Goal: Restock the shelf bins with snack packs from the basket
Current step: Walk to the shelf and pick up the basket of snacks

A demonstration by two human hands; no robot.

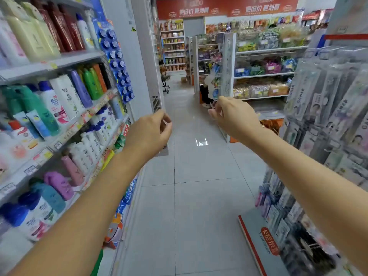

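Store aisle (199,196) | left hand (153,132) and right hand (233,118) reach ahead, loosely curled, empty | basket, snack packs out of view; snack shelves (262,75) far ahead | risk: left forearm (95,196) clips bottles (65,92) close beside it

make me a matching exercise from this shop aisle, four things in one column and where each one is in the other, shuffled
Things:
1 green bottles
2 toothbrush packs
3 red banner
4 snack bags

Places:
a high up at the far end of the shop
b hanging, right side of the aisle
c far end, right of centre, at mid height
d standing, left side of the aisle

Pairs: 1-d, 2-b, 3-a, 4-c
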